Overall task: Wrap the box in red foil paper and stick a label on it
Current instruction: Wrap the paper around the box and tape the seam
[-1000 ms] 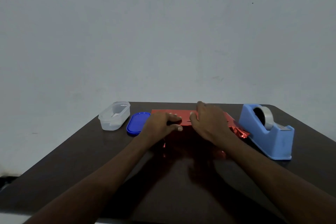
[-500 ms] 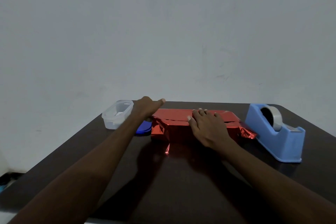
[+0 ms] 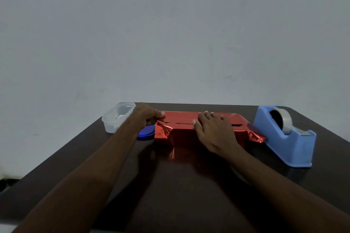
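Left hand (image 3: 146,116) returned, gripping foil-wrapped box (image 3: 181,130)

**Dim room, soft light, one bright spot of red**

The room is dim and the light flat, giving the grey wall (image 3: 170,34) a dull, even tone that darkens a little toward the upper corners. The dark table (image 3: 189,195) swallows detail; both forearms read as near-silhouettes, with soft shadows beneath them. The red foil (image 3: 181,134) is the only thing that glints, with small highlights on its crumpled ends and a red reflection on the tabletop at its near side. The blue tape dispenser (image 3: 284,138) stays matte. Focus is soft overall, with slight grain. The table's far edge bows gently, as wide-angle lenses do.
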A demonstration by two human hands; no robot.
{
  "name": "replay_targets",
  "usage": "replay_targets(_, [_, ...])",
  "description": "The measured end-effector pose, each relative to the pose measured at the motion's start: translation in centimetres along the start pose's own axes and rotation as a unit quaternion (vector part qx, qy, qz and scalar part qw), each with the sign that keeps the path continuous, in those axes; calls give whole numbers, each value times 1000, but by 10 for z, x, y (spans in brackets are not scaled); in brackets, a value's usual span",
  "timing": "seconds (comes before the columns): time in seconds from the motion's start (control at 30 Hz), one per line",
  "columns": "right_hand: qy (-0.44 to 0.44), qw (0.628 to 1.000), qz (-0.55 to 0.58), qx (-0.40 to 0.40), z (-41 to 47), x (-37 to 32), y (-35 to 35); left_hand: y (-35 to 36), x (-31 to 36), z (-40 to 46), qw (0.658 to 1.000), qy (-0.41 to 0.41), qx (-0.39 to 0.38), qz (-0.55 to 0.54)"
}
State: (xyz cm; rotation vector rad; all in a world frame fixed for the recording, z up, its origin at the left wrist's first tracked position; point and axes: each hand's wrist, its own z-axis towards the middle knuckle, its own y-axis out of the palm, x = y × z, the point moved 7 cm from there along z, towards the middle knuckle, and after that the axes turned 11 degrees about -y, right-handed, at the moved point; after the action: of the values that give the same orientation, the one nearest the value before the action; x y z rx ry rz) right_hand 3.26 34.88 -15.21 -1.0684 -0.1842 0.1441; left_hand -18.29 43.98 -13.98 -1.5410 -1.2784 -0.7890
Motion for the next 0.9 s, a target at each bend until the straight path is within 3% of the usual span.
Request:
replay_targets(0.1, [0, 1000, 5, -1, -1, -1, 1, -5, 3, 2, 994, -3, 51, 92])
replay_targets(0.17, [3, 1000, 3, -3, 0, 0, 3, -13, 15, 2, 950, 54, 157, 265])
replay_targets(0.23, [5, 1000, 2, -1, 1, -1, 4, -11, 33, -8, 895, 184, 261, 311])
replay_targets(0.3, [8, 1000, 1, 0, 1, 0, 5, 15, 48, -34, 875, 331, 242, 259])
replay_targets(0.37, [8, 1000, 3, 2, 0, 0, 4, 54, 51, -52, 864, 409, 143, 256])
replay_targets(0.47, [9, 1000, 14, 4, 0, 0, 3, 104, 25, -48, 845, 385, 37, 370])
replay_targets(0.57, [8, 999, 40, 6, 2, 3, 1, 110, 4, -40, 791, 364, 65, 488])
replay_targets(0.7, [4, 998, 63, -29, 1, 15, -1, 108, 5, -49, 772, 382, 92, 499])
replay_targets(0.9, [18, 997, 6, -68, -30, 55, -8, 108, 3, -48, 770, 381, 106, 500])
